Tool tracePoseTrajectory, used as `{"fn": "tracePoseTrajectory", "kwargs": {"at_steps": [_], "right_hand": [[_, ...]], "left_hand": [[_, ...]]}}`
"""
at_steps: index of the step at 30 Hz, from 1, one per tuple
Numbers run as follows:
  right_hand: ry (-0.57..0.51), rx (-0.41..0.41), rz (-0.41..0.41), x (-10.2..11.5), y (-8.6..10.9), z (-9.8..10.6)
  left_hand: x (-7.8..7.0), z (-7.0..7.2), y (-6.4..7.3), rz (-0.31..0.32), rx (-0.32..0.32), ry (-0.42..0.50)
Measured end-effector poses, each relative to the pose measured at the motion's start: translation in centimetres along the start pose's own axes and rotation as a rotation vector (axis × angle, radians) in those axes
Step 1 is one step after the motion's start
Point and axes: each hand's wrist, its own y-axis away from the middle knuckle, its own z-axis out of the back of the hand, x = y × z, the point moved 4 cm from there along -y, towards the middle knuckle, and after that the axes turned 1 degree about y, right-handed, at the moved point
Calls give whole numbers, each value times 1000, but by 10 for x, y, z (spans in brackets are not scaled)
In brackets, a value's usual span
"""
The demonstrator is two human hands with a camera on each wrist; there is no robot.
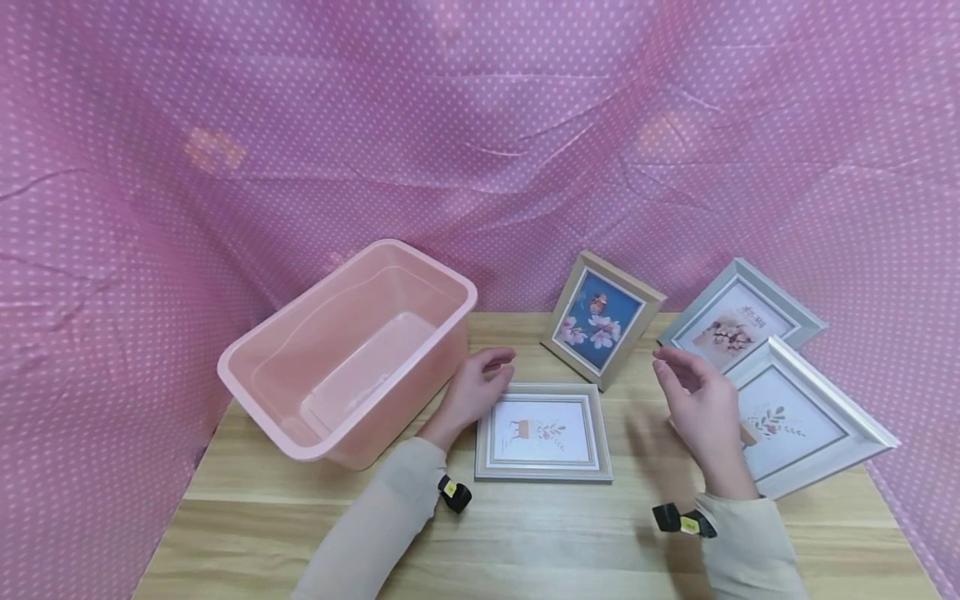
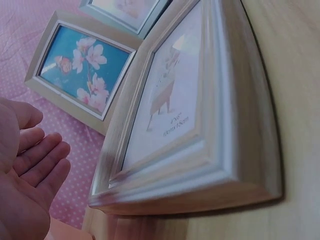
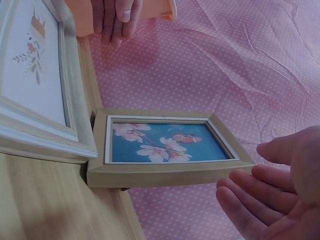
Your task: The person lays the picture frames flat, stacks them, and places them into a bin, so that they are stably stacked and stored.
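Observation:
My left hand (image 1: 477,385) hovers between the pink bin and a cream picture frame (image 1: 600,442) that lies face up on the table. Its fingers are loosely bent and hold nothing. On the other side, my right hand (image 1: 702,408) is raised, thumb and fingers apart, with nothing between them. Behind and between the hands, a tan picture frame (image 1: 647,321) with pink blossoms on blue leans back. In the right wrist view the fingers (image 3: 260,200) are close to that tan frame's edge. A white picture frame (image 1: 825,392) stands tilted beside my right hand, partly hidden by it.
The pink plastic bin (image 1: 352,421) stands at the left with nothing inside. A grey-blue picture frame (image 1: 806,317) leans at the back right, overlapped by the white one. Pink dotted cloth (image 1: 480,150) hangs behind the wooden table (image 1: 540,533).

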Motion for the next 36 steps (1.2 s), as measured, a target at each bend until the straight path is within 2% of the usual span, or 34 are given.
{"fn": "tracePoseTrajectory", "kwargs": {"at_steps": [8, 24, 29, 36], "right_hand": [[-21, -5, -51, 0, -7, 2], [-42, -68, -30, 5, -23, 2], [-25, -47, -55, 5, -29, 2], [6, -15, -58, 4, -34, 0]], "left_hand": [[-4, -5, -4, 0, 28, 1], [-8, -15, -10, -9, 37, -10], [-9, -17, -14, -23, 49, -32], [-10, -22, -18, 13, 77, -57]]}}
